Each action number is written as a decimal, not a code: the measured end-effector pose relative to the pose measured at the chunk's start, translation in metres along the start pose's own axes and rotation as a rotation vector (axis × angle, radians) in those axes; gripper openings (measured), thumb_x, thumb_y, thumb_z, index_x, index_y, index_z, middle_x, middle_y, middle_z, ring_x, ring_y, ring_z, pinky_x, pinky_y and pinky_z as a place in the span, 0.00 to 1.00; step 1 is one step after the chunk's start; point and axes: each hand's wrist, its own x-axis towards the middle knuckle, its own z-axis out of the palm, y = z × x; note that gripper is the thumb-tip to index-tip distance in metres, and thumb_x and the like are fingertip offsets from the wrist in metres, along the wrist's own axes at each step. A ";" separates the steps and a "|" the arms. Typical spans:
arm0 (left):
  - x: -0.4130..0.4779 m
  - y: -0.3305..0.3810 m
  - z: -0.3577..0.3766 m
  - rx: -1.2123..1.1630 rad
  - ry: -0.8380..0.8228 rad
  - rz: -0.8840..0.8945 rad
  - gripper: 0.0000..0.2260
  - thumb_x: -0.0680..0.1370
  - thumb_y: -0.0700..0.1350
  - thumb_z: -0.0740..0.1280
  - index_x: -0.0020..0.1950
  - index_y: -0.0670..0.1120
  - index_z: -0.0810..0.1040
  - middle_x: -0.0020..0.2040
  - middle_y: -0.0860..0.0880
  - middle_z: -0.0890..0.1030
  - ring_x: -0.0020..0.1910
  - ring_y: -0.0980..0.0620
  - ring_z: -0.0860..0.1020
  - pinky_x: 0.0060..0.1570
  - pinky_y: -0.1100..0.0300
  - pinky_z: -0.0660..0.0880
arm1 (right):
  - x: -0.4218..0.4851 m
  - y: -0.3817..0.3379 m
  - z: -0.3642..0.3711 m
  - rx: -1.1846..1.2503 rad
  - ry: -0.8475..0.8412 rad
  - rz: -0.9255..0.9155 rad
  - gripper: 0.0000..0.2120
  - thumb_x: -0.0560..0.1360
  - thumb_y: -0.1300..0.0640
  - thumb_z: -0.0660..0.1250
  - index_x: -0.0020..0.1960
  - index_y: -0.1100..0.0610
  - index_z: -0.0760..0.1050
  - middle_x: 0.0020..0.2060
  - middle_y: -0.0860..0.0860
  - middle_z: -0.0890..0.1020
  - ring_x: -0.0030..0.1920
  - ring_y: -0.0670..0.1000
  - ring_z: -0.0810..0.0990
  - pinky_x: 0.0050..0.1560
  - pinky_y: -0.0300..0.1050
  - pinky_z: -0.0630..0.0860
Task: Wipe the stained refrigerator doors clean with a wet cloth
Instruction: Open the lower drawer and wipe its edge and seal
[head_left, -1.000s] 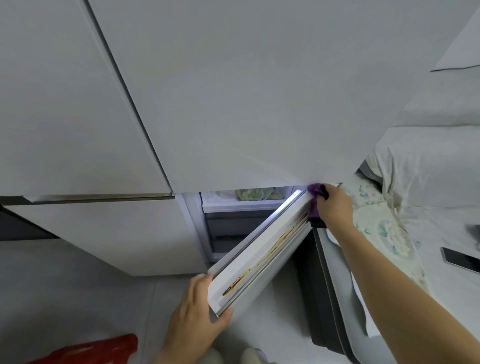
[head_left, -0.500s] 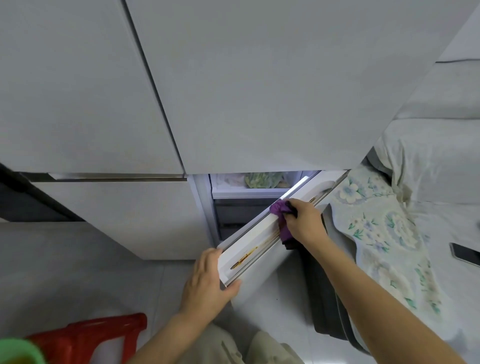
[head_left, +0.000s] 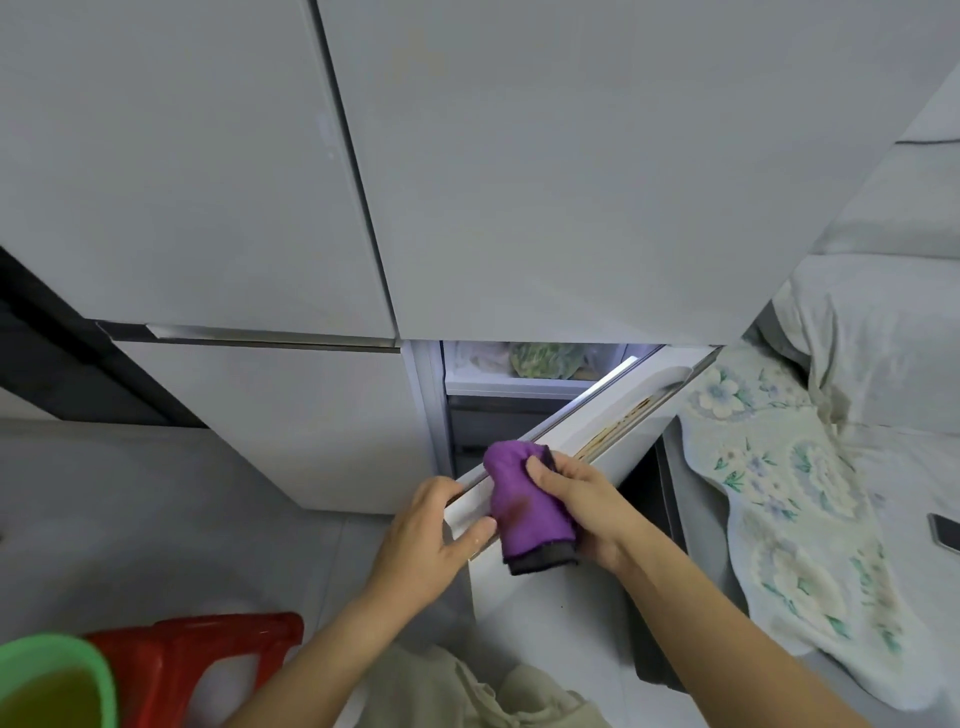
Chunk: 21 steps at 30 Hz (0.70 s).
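**Moved:** the purple cloth (head_left: 524, 506) has travelled along the top edge of the open lower door (head_left: 655, 388) from the far end to the near end. It now lies just beside your left hand.

**Right hand** (head_left: 584, 501): fingers and thumb are curled round the cloth, pressing it onto the door's edge.

**Left hand** (head_left: 426, 540): it grips the door's near corner and steadies the door.

**Stain** (head_left: 623, 422): a brown streak shows on the door's edge beyond the cloth, towards the far end. Whether the stretch under the cloth is clean cannot be told.

**Cloth face:** it carries a dark brownish blotch, probably lifted dirt.

**Around the door:** a red stool (head_left: 197, 654) and a green basin (head_left: 52, 680) sit to its left, and a floral cover (head_left: 779, 493) to its right.

**Hazards:**
- You may smear that blotch back onto the door unless you turn the cloth to a fresh fold.
- If your left grip loosens, the door could swing under your push and the far streak would be missed.
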 end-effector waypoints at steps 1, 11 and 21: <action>0.000 0.000 -0.001 -0.047 0.020 0.057 0.26 0.73 0.67 0.57 0.59 0.49 0.75 0.54 0.56 0.75 0.56 0.56 0.74 0.54 0.59 0.72 | -0.002 0.003 -0.001 0.148 -0.047 0.022 0.14 0.73 0.55 0.69 0.56 0.60 0.77 0.47 0.60 0.83 0.46 0.57 0.82 0.52 0.53 0.79; 0.003 0.021 0.001 -0.379 -0.031 -0.024 0.19 0.71 0.60 0.58 0.56 0.55 0.78 0.52 0.58 0.79 0.54 0.60 0.76 0.56 0.64 0.71 | -0.012 0.018 0.008 0.399 -0.022 0.120 0.17 0.75 0.51 0.64 0.59 0.61 0.75 0.52 0.60 0.82 0.52 0.59 0.81 0.56 0.55 0.77; 0.006 0.011 -0.007 -0.281 -0.082 0.095 0.13 0.72 0.54 0.64 0.55 0.68 0.73 0.34 0.57 0.75 0.27 0.56 0.68 0.32 0.65 0.68 | -0.008 0.025 0.008 0.266 0.098 -0.039 0.16 0.75 0.74 0.56 0.47 0.62 0.80 0.41 0.60 0.83 0.41 0.58 0.81 0.36 0.47 0.81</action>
